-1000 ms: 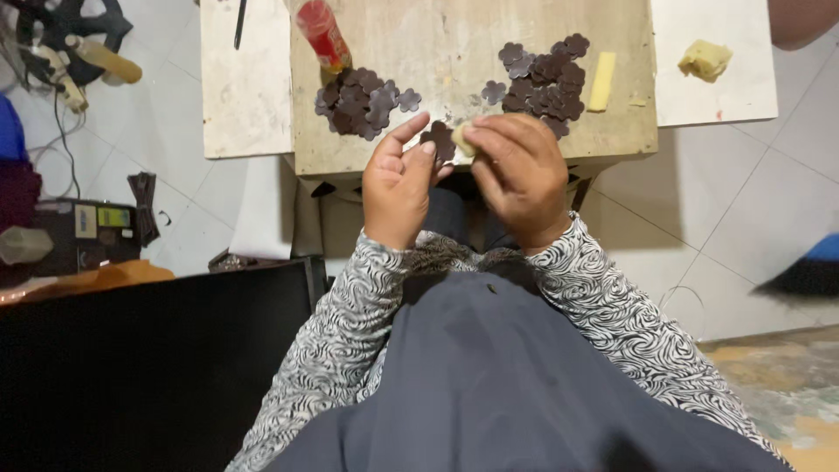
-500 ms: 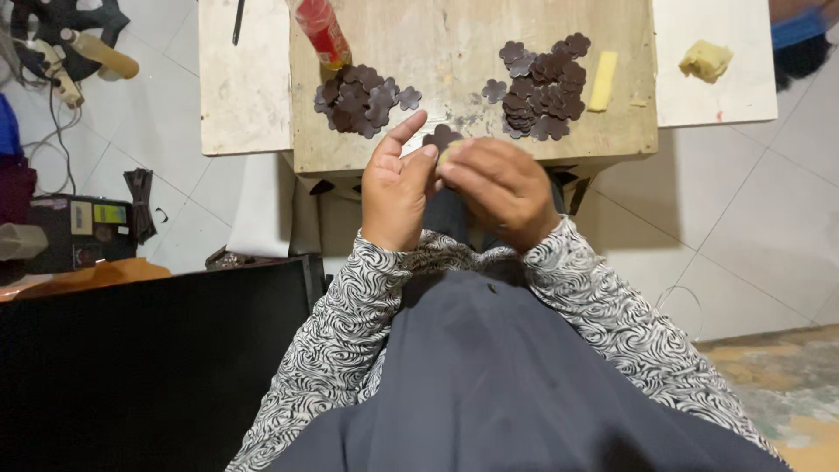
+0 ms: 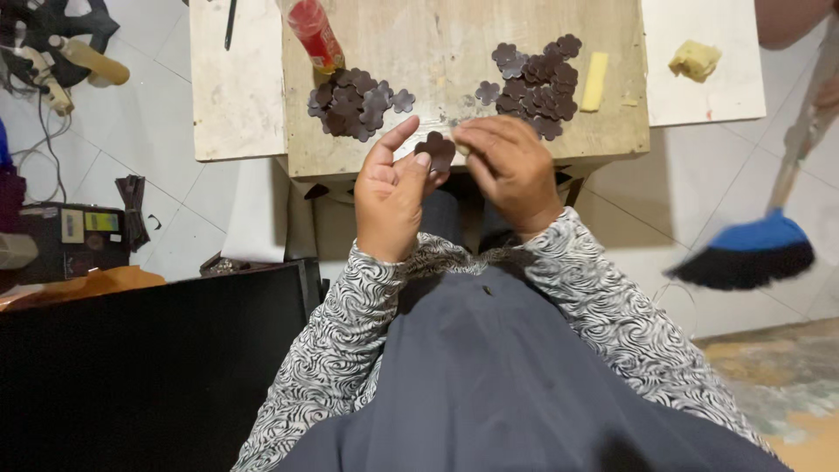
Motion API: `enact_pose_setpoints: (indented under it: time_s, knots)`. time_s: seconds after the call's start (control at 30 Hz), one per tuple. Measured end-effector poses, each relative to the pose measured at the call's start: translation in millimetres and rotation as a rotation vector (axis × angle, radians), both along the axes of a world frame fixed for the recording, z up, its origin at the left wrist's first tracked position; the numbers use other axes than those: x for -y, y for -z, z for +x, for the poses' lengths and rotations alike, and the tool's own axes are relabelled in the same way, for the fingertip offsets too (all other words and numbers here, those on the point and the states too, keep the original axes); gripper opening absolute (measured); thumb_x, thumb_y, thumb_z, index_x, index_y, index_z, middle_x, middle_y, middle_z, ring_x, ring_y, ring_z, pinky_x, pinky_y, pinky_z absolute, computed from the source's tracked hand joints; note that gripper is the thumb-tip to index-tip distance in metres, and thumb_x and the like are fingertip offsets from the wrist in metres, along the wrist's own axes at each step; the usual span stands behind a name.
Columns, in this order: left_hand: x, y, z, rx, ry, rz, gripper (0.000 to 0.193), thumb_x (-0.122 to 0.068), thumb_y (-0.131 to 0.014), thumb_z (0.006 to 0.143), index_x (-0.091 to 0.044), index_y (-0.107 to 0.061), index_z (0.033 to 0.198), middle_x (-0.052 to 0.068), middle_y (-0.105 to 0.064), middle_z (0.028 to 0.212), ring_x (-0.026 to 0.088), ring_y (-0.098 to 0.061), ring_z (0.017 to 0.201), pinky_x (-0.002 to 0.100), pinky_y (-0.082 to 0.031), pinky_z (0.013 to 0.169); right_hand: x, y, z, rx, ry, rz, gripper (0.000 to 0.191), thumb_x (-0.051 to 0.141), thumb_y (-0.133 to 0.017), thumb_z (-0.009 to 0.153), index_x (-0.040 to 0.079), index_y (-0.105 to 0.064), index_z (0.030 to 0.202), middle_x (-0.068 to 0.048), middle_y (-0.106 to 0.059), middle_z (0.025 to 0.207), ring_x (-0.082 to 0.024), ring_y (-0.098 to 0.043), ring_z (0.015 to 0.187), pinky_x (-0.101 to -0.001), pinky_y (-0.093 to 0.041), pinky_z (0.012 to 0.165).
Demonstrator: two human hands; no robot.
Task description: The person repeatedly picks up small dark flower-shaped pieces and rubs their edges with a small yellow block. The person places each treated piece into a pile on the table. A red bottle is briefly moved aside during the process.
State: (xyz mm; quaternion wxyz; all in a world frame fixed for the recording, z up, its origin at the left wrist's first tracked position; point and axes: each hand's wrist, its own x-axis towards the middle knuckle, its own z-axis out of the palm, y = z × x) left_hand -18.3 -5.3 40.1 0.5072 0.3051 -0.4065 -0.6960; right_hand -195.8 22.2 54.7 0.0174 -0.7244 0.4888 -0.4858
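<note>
Your left hand (image 3: 389, 197) and right hand (image 3: 511, 170) pinch one dark flower-shaped piece (image 3: 436, 150) at the wooden board's (image 3: 454, 96) near edge.

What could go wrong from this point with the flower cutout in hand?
The dark flower-shaped piece is pinched only at its edges between left hand and right hand, held off the board's near edge, so a slip would likely drop it into the lap. A broom sweeps close on the right and might jostle the elbow. The red bottle lies beside the left pile and could roll into it.
</note>
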Motion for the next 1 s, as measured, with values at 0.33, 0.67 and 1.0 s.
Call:
enact_pose_setpoints:
  time_s: [0.33,0.67,1.0]
  knots:
    - [4.6,7.6,2.2,-0.107,0.013,0.081,0.049,0.001,-0.057,0.104,0.004,-0.043,0.152,0.008,-0.072,0.103,0.010,-0.068,0.089,0.028,-0.058,0.085,-3.2,5.0,0.3,-0.130,-0.218,-0.183,0.030,-0.005,-0.081,0.088,0.002,-0.073,0.116,-0.013,-0.070,0.117,-0.032,-0.069,0.112,-0.0416,-0.058,0.098]
    - [0.3,6.4,-0.5,-0.070,0.037,0.006,0.051,-0.001,-0.054,0.106,0.003,-0.038,0.154,0.013,-0.073,0.117,0.014,-0.069,0.105,0.030,-0.057,0.096,0.5,0.1,5.3,-0.044,-0.128,-0.104,0.029,-0.004,-0.081,0.089,0.001,-0.073,0.116,-0.011,-0.070,0.121,-0.031,-0.069,0.115,-0.0420,-0.057,0.102]
    - [2.6,12.1,4.7,-0.090,0.000,-0.040,0.047,0.002,-0.057,0.113,0.008,-0.040,0.157,0.012,-0.070,0.105,0.010,-0.061,0.094,0.025,-0.050,0.085,-7.2,-0.4,8.0,-0.113,-0.164,-0.175,0.028,-0.003,-0.081,0.089,0.002,-0.074,0.115,-0.011,-0.071,0.117,-0.030,-0.070,0.113,-0.0415,-0.058,0.101]
